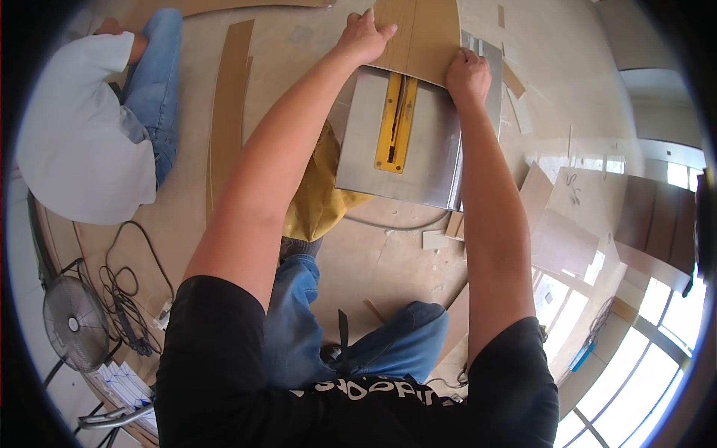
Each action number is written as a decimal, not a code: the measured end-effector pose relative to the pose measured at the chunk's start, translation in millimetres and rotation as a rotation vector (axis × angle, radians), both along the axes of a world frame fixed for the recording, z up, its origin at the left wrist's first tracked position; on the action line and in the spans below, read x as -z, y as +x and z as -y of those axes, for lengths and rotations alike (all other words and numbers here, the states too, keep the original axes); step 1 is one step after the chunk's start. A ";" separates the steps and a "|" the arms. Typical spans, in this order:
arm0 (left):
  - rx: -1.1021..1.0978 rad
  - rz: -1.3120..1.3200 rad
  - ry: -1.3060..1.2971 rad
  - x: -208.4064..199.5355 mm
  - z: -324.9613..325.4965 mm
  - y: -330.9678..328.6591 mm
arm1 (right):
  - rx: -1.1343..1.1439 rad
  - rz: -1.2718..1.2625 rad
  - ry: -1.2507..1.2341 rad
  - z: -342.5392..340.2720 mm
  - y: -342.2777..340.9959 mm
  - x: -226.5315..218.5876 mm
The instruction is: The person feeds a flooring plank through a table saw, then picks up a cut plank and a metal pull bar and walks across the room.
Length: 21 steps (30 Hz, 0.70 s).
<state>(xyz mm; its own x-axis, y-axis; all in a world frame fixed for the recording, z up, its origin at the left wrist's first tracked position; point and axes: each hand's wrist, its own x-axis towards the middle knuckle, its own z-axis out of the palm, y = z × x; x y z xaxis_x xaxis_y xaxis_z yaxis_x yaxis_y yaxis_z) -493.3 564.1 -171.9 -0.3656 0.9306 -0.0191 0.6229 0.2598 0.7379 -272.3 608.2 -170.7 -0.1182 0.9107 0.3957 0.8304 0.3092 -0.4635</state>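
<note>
A wood-coloured board (418, 41) lies over the far part of a table saw's grey metal top (360, 160). In the uncovered near part, a yellow insert plate (392, 138) with a long dark slot runs away from me and under the board. My left hand (366, 37) is closed on the board's left edge, its thumb resting on the upper face. At the near right corner, my right hand (469, 73) is closed on the board, beside the metal rail (472, 46). The board's far end is cut off by the picture's top edge.
A yellow cloth bag (317, 198) hangs at the saw's left side. To the left, a person in a white shirt (86, 134) sits near long board strips (226, 112). A floor fan (73, 322) and tangled cables (127, 313) lie lower left. Offcuts (515, 82) lie right of the saw.
</note>
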 end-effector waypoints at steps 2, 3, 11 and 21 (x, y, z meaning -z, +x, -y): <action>0.006 -0.013 0.006 -0.2 -0.3 2.8 | 0.008 0.012 0.000 -1.5 2.8 0.8; 0.010 -0.020 0.009 1.5 0.0 4.8 | 0.013 0.029 -0.003 -1.1 5.1 2.2; 0.018 -0.136 0.100 27.8 -10.2 -5.3 | -0.006 0.007 0.006 -0.3 0.5 3.3; 0.044 -0.081 0.136 28.0 -8.7 -2.4 | 0.006 0.016 -0.011 1.8 4.2 2.3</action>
